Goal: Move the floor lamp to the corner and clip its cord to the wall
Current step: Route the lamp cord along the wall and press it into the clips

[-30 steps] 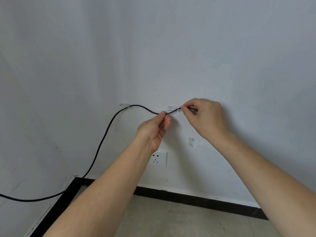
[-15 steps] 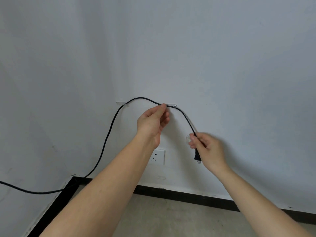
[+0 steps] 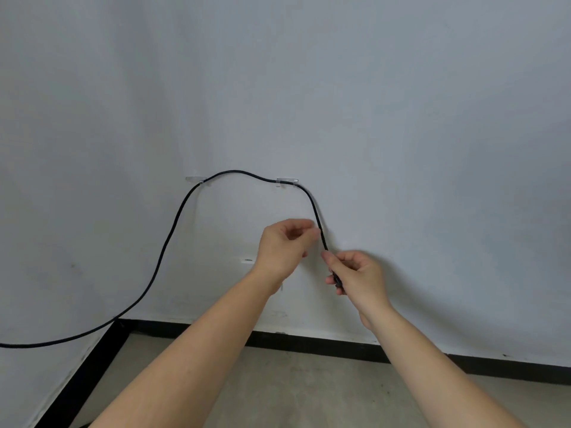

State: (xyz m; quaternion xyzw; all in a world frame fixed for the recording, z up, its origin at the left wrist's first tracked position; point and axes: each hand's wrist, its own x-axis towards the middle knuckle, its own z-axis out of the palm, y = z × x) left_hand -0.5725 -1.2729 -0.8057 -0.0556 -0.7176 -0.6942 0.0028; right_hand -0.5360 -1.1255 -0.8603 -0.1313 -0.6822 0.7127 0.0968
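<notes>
Cord (image 3: 318, 223) hangs near-vertical, plug end down.

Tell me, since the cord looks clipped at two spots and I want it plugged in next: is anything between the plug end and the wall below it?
Only the left hand and its forearm cover the wall there. The right hand holds the cord near its plug end, below the second clip. No outlet is clearly visible.

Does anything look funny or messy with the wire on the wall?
A little. The black cord humps up between the two clear clips instead of lying straight, so it looks slack. Past the second clip it droops down to the right hand, not yet pinned. Nothing looks broken.
</notes>
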